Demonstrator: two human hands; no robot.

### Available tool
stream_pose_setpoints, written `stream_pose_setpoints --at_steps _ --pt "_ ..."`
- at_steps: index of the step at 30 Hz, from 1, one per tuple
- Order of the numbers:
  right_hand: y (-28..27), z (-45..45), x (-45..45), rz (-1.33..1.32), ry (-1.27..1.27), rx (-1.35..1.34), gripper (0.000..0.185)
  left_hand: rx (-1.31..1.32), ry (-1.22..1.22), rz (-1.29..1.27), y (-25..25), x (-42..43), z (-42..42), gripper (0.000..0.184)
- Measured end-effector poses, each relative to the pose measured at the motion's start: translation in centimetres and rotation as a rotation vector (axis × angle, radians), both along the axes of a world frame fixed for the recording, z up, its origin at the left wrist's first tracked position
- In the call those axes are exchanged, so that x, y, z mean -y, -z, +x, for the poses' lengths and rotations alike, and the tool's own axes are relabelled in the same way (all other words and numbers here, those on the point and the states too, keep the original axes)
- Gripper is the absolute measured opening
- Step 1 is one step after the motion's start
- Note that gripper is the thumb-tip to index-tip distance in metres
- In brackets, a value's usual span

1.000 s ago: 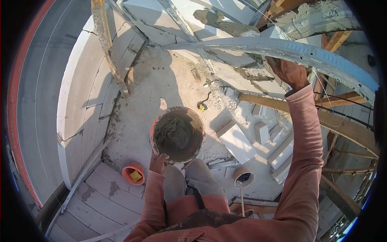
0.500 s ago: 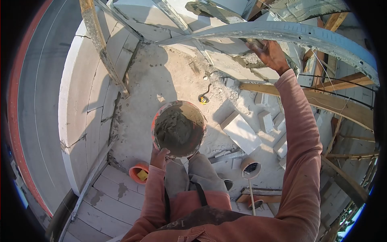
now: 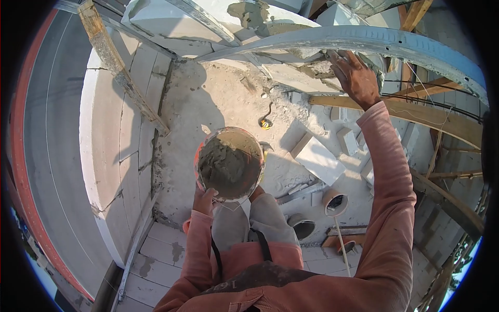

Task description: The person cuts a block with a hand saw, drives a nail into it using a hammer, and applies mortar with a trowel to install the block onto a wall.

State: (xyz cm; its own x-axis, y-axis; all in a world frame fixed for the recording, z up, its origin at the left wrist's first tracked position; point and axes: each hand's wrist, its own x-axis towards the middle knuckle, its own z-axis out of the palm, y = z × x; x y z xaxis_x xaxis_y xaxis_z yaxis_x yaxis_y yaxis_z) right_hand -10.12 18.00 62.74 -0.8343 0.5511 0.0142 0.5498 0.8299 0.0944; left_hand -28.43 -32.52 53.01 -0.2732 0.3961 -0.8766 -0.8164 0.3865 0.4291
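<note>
My left hand (image 3: 206, 199) grips the near rim of a round orange bucket (image 3: 197, 171), tilted above my legs. Grey wet mortar (image 3: 228, 165) fills part of the bucket. At the upper right, my right hand (image 3: 356, 78) reaches up to the block wall (image 3: 293, 72), just below a curved metal strip (image 3: 390, 42). Its fingers are bent at the wall's mortar-smeared edge, and the fingertips are partly hidden, so what they hold, if anything, cannot be made out.
White blocks (image 3: 318, 158) lie on the floor at the right, near a wooden beam (image 3: 447, 122). A yellow tape measure (image 3: 266, 124) lies ahead. A leaning plank (image 3: 122, 73) stands by the left wall (image 3: 106, 151). A small bucket (image 3: 335, 202) sits at the lower right.
My right hand has come out from behind the metal strip and moved slightly left and down, its back now showing. My left hand still holds the bucket. The view has shifted.
</note>
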Motion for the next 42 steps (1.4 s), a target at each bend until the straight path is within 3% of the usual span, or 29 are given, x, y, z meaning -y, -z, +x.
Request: stream_pose_setpoints --at_steps 4,10,14,18,20,26,28,32,35,42 --pt "1.1 2.2 2.3 -0.130 0.105 -0.170 0.045 -0.013 0.021 -0.025 -0.2 -0.4 -1.5 0.071" --pt "9.3 -1.5 8.9 -0.344 0.422 -0.485 0.048 0.013 0.032 -0.043 0.8 -1.4 -2.6 0.064" --pt "14.8 -6.5 12.6 -0.194 0.542 -0.576 0.050 0.000 0.110 -0.064 1.1 -1.3 -3.3 0.062" --pt "16.0 -2.5 13.6 -0.105 0.408 -0.457 0.058 -0.001 0.145 -0.052 1.3 -0.5 -4.0 0.062" --pt "15.1 1.0 14.3 -0.130 0.408 -0.282 0.057 0.013 0.142 -0.036 1.1 -0.6 -4.0 0.064" --pt "8.7 9.2 14.5 -0.248 0.505 -0.357 0.046 0.001 0.082 -0.007 0.8 -0.3 -3.5 0.074" --pt "5.4 8.3 11.1 -0.165 0.340 -0.430 0.045 0.004 0.089 -0.017 1.6 0.1 -3.8 0.075" --pt "1.6 2.1 3.3 -0.109 0.148 -0.334 0.045 0.022 0.042 -0.031 1.1 -0.3 -3.5 0.074" --pt "3.0 -2.1 -1.4 -0.124 0.073 -0.201 0.040 0.026 0.044 -0.030 1.1 0.2 -3.7 0.074" --pt "1.4 -7.7 -0.3 0.026 -0.057 -0.087 0.036 0.006 -0.042 -0.044 0.5 0.0 -3.4 0.073"
